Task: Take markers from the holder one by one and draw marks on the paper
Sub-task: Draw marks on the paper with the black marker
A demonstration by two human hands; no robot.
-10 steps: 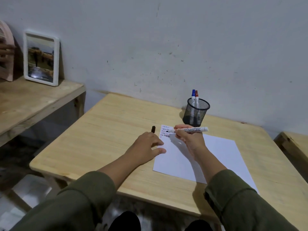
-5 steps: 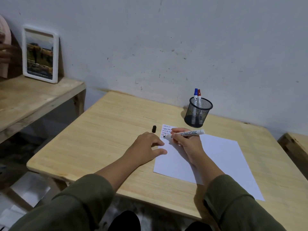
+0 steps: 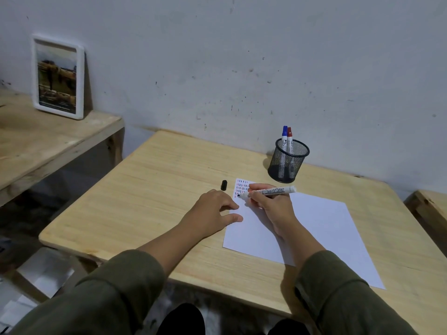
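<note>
My right hand (image 3: 272, 206) grips a white board marker (image 3: 268, 191) with a black tip, its tip touching the far-left corner of the white paper (image 3: 321, 228). Rows of small black, blue and red marks (image 3: 242, 186) fill that corner. My left hand (image 3: 214, 211) lies flat with fingers spread, pressing the paper's left edge. The marker's black cap (image 3: 224, 185) lies on the table just beyond my left hand. A black mesh holder (image 3: 287, 163) stands behind the paper with a blue-capped marker (image 3: 284, 139) and a red-capped marker (image 3: 289, 140) upright in it.
The light wooden table (image 3: 150, 194) stands against a grey wall. A lower wooden shelf (image 3: 41, 141) at the left carries a white-framed picture (image 3: 58, 77). Another wooden surface (image 3: 430, 209) shows at the right edge. Paper scraps lie on the floor at lower left.
The marker tip has shifted slightly left and down across the marked corner of the paper. My left hand has stayed on the paper's edge. The camera view has tilted a little.
</note>
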